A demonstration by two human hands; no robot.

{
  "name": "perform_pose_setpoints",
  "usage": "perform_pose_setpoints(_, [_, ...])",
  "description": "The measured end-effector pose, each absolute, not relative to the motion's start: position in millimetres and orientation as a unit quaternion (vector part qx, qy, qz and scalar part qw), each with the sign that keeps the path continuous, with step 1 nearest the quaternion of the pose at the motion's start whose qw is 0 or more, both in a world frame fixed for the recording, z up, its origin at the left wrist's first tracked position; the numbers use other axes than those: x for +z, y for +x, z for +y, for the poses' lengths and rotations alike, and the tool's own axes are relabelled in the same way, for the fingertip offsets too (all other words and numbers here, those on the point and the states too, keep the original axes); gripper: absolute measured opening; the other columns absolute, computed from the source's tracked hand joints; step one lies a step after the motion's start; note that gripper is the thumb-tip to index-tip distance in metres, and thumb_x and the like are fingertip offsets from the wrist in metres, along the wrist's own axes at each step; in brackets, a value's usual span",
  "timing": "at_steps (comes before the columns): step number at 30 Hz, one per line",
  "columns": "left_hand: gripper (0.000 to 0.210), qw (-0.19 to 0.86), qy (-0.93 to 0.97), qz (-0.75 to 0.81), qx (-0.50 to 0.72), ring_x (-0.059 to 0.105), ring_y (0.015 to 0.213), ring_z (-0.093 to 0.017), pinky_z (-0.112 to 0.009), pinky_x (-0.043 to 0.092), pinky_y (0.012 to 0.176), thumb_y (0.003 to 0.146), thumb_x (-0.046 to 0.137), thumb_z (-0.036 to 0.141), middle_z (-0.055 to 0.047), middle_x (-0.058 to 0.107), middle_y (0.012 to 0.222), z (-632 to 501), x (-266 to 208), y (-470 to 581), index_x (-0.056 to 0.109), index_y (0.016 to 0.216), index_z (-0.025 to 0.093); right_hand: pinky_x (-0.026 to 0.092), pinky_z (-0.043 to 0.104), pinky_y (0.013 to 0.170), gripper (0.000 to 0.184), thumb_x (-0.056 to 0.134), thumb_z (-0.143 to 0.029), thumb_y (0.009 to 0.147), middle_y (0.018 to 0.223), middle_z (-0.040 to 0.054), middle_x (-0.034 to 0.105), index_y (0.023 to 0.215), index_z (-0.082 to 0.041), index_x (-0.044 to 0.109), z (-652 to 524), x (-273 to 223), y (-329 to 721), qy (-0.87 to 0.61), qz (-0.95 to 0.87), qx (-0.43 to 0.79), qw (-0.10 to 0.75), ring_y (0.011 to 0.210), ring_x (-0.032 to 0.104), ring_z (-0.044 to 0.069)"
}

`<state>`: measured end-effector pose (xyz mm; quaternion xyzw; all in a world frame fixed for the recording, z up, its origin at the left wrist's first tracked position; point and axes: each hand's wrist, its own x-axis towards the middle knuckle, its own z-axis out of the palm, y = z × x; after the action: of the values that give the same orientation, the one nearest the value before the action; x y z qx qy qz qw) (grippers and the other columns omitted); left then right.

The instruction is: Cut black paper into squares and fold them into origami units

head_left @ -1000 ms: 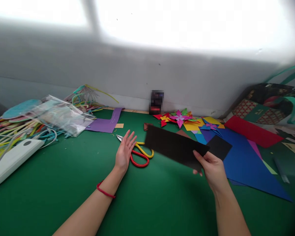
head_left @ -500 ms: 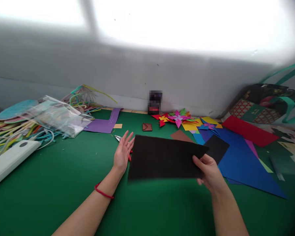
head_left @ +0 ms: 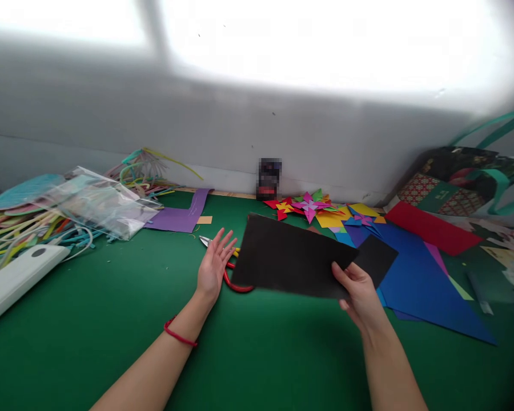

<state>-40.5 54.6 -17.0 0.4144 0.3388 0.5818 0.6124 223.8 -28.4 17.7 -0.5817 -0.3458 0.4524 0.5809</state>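
Observation:
A black rectangular sheet of paper [head_left: 293,257] is held up off the table by my right hand [head_left: 356,288], thumb on its face and fingers behind its right end. My left hand [head_left: 216,265] is open, palm up with fingers spread, just left of the sheet and holding nothing. Scissors with red and yellow handles [head_left: 235,286] lie on the table beside and behind my left hand. The sheet covers part of the handles. Right of the held sheet, a black paper square [head_left: 376,258] rests on a large blue sheet [head_left: 424,279].
Folded paper stars [head_left: 310,204] sit along the back, near a red paper strip [head_left: 432,228] and a patterned bag [head_left: 445,188]. Purple paper [head_left: 175,220] lies back left. Further left are colourful strips, a clear plastic sleeve [head_left: 107,202] and a white device [head_left: 23,279] with a cord.
The black sheet's left end has risen and tilted, uncovering more of the scissor handles and hiding the small brown folded piece. My left hand has hardly moved.

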Motion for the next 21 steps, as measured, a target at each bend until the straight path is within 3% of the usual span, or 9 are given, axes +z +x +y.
perform_pose_setpoints(6, [0.053,0.595,0.445,0.35,0.57,0.039,0.119,-0.023,-0.039,0.029,0.099,0.085,0.024,0.049,-0.008,0.042,0.13,50,-15,-34,0.043,0.124,0.019,0.031,0.019,0.024,0.044,0.069,-0.044,0.06,0.063,0.0006,0.063,0.095,-0.018,0.062,-20,14,215,-0.592,-0.312,0.413,0.618,0.029,0.045,0.007])
perform_pose_setpoints(9, [0.05,0.56,0.484,0.366,0.564,0.041,0.117,-0.023,-0.036,0.03,0.099,0.084,0.033,0.047,-0.008,0.046,0.126,45,-14,-27,0.046,0.122,0.018,0.034,0.021,0.027,0.047,0.066,-0.046,0.062,0.055,-0.0004,0.061,0.099,-0.017,0.06,-20,14,203,-0.585,-0.335,0.435,0.597,0.03,0.049,0.011])
perform_pose_setpoints(11, [0.05,0.545,0.491,0.376,0.566,0.043,0.115,-0.022,-0.034,0.032,0.098,0.082,0.043,0.042,-0.006,0.051,0.122,44,-15,-25,0.04,0.126,0.02,0.037,0.023,0.029,0.049,0.063,-0.047,0.065,0.048,-0.001,0.058,0.102,-0.015,0.057,-20,15,195,-0.583,-0.359,0.463,0.562,0.032,0.052,0.015])
perform_pose_setpoints(16, [0.072,0.526,0.471,0.424,0.567,0.059,0.09,-0.02,-0.033,0.044,0.084,0.074,0.058,0.032,-0.001,0.065,0.083,45,-16,-29,0.021,0.135,0.023,0.041,0.027,0.033,0.048,0.058,-0.049,0.07,0.044,-0.0002,0.058,0.103,-0.014,0.055,-21,17,186,-0.608,-0.405,0.473,0.491,0.035,0.056,0.02])
perform_pose_setpoints(18, [0.071,0.525,0.479,0.424,0.562,0.06,0.087,-0.021,-0.034,0.045,0.082,0.074,0.058,0.031,-0.002,0.065,0.086,44,-15,-28,0.023,0.135,0.023,0.045,0.029,0.039,0.044,0.057,-0.047,0.071,0.044,-0.0002,0.058,0.102,-0.016,0.056,-21,16,187,-0.625,-0.434,0.444,0.473,0.038,0.058,0.021])
perform_pose_setpoints(21, [0.063,0.525,0.5,0.408,0.554,0.057,0.096,-0.022,-0.034,0.044,0.086,0.074,0.058,0.03,-0.005,0.06,0.108,36,-12,-22,0.033,0.131,0.022,0.046,0.03,0.042,0.04,0.055,-0.047,0.072,0.042,-0.0011,0.057,0.1,-0.019,0.057,-21,11,186,-0.653,-0.459,0.383,0.465,0.038,0.057,0.021])
